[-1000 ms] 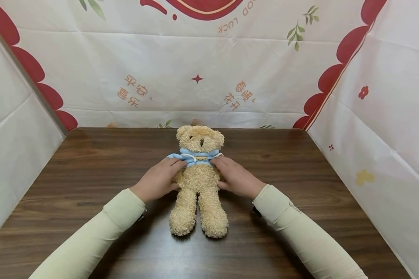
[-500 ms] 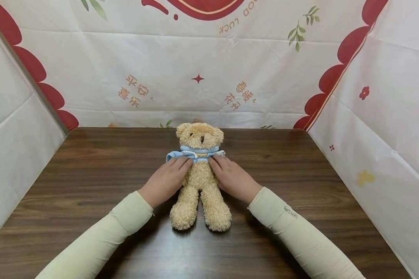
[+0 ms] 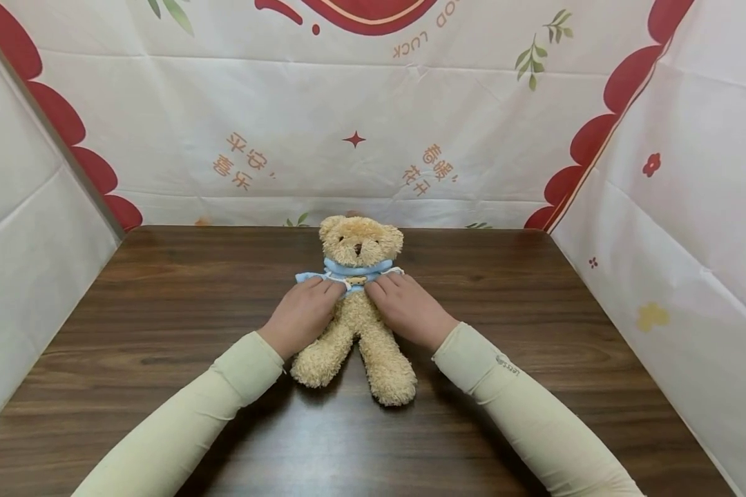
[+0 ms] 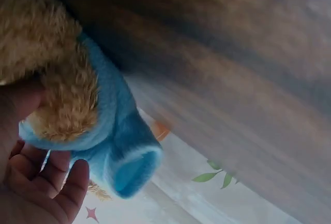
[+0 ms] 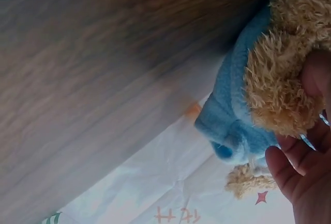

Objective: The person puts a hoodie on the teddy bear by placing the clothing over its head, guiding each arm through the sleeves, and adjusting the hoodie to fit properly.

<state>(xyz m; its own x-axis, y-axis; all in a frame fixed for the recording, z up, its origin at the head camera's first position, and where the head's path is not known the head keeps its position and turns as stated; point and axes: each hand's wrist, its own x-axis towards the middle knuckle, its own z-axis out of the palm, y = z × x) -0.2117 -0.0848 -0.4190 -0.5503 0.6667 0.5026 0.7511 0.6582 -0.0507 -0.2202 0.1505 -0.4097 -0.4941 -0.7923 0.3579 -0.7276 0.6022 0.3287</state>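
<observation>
The teddy bear [image 3: 359, 314] is held at the middle of the table [image 3: 522, 310], its long axis running near to far, head toward the far edge, feet splayed nearward. Its torso and blue top [image 3: 367, 268] are gripped from both sides by the curled fingers of the left hand [image 3: 303, 312] and right hand [image 3: 413, 310].

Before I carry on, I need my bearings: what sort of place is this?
Probably a makeshift indoor tabletop booth: a dark brown wood-grain table, backed by a creased white sheet printed with red scallops and green sprigs, with another white sheet along the right.
</observation>
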